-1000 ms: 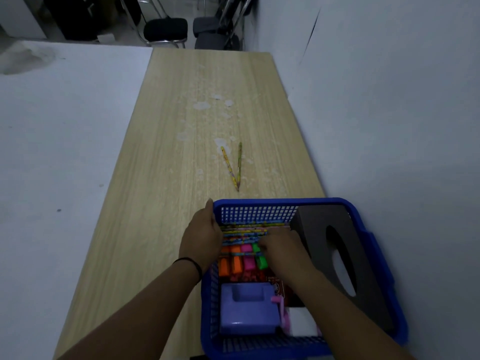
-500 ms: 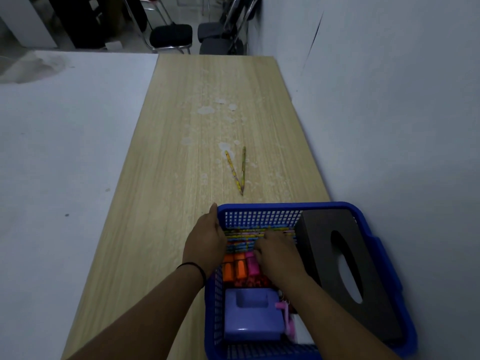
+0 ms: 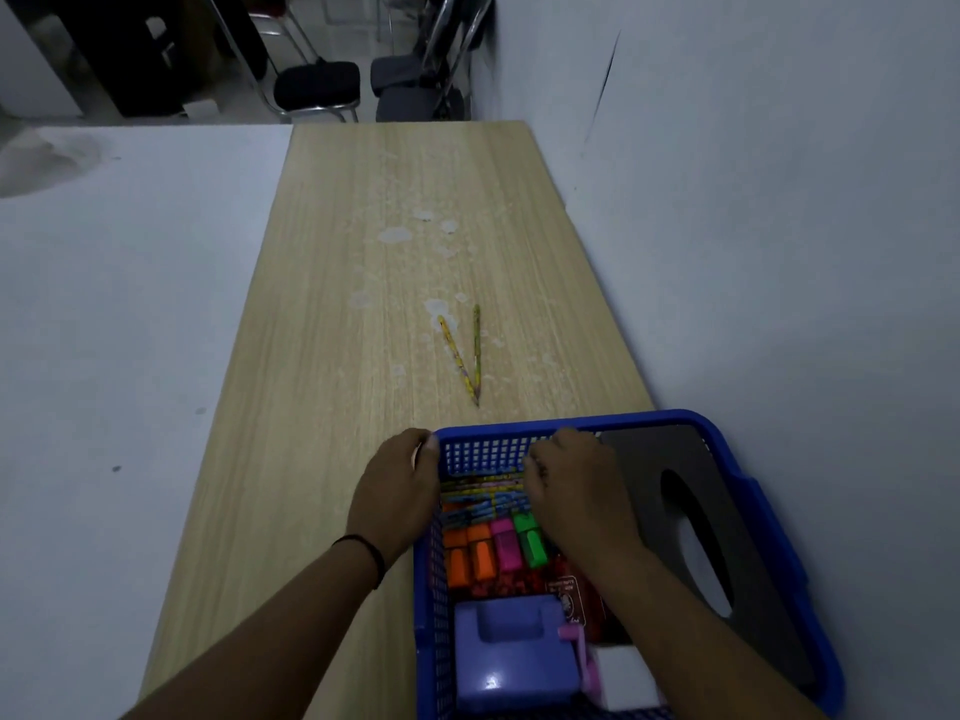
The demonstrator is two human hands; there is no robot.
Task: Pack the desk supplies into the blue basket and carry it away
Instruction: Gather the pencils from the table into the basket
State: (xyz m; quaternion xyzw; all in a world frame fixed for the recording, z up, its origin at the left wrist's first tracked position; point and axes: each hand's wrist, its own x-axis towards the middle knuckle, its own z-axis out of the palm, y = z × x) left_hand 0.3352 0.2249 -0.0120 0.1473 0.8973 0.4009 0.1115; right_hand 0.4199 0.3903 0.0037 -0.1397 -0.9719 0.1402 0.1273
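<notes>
Head view, looking down a long wooden surface [image 3: 332, 356] set against a grey wall [image 3: 779, 252]. Blue basket [image 3: 571, 422] sits at the near right end of the surface, mesh walls, already loaded. Left hand [image 3: 397, 491] grips the basket's far-left corner, fingers curled over the rim, thumb side outside the wall — a black band [image 3: 363, 550] on that wrist. Right hand [image 3: 576, 488] is inside the basket near the far wall, fingers curled down onto a bundle of patterned pencils [image 3: 483, 491] lying crosswise; cannot tell whether it pinches one or only presses on them. Just nearer than the pencils: a row of highlighters [image 3: 496, 550] — two orange, one pink, one green — side by side. Below them a red printed packet [image 3: 566, 584], then a purple sharpener [image 3: 514, 652] with a pink crank, and a white block [image 3: 623, 678] beside it. A dark tissue box [image 3: 691, 537] with an oval slot fills the basket's right side. Two loose pencils [image 3: 467, 356] lie on the surface beyond the basket, tips meeting in a V. Black chairs [image 3: 317, 88] at the far end.
</notes>
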